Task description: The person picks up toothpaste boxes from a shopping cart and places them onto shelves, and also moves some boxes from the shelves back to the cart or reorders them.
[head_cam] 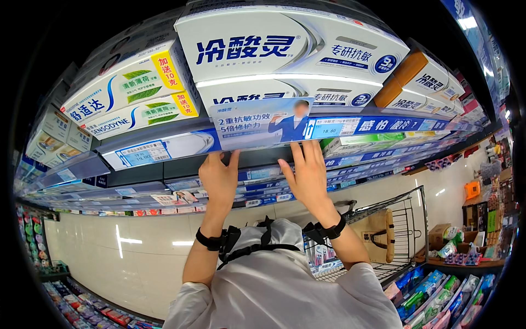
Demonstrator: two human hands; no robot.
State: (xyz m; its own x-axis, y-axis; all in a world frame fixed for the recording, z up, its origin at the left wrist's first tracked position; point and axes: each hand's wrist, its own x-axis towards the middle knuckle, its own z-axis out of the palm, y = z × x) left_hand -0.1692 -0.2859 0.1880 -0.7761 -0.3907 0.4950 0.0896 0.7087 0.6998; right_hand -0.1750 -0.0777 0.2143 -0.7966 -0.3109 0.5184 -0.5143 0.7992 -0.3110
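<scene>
My left hand (pixel 218 179) is raised to the lower edge of a shelf-front price strip (pixel 197 144), close to the bottom left corner of a blue promotional card (pixel 263 123). Its fingertips are partly hidden at that edge, so its grip is unclear. My right hand (pixel 308 177) touches the strip's underside below the card's right end. The fingers point up and the thumb stands apart, with nothing seen between them. Directly above, large white toothpaste cartons (pixel 254 53) are stacked two high. Sensodyne toothpaste boxes (pixel 135 90) sit to their left.
Orange-and-white toothpaste boxes (pixel 427 82) stand at right on the same shelf. Green-and-white boxes (pixel 365 142) lie one shelf lower. A wire shopping cart (pixel 404 230) is beside me at right, on the glossy tiled floor (pixel 148 255). Packaged goods (pixel 444 292) fill a display at lower right.
</scene>
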